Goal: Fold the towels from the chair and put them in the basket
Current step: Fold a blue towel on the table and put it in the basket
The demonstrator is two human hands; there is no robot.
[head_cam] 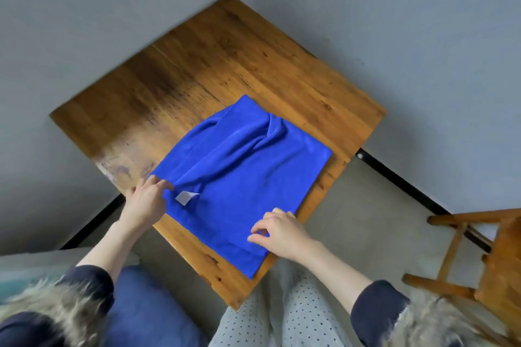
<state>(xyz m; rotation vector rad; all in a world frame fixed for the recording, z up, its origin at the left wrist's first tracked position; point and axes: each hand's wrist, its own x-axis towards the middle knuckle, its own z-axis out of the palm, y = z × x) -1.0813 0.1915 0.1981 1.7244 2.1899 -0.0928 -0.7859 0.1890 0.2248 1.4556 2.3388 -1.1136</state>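
We look down at a blue towel (pixel 242 177) lying rumpled on a wooden tabletop (pixel 197 65). Our left hand (pixel 146 200) pinches its near-left corner beside a white tag (pixel 186 196). Our right hand (pixel 279 229) rests on the near edge, fingers curled in a narrow grip on the cloth. A wooden chair (pixel 479 256) stands to the right.

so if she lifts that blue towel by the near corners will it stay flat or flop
Probably flop: the blue towel already bunches into soft ridges near its far edge. It looks thin and light, draping slightly past the table edge. On smooth wood it may slide when the left hand or right hand pushes.
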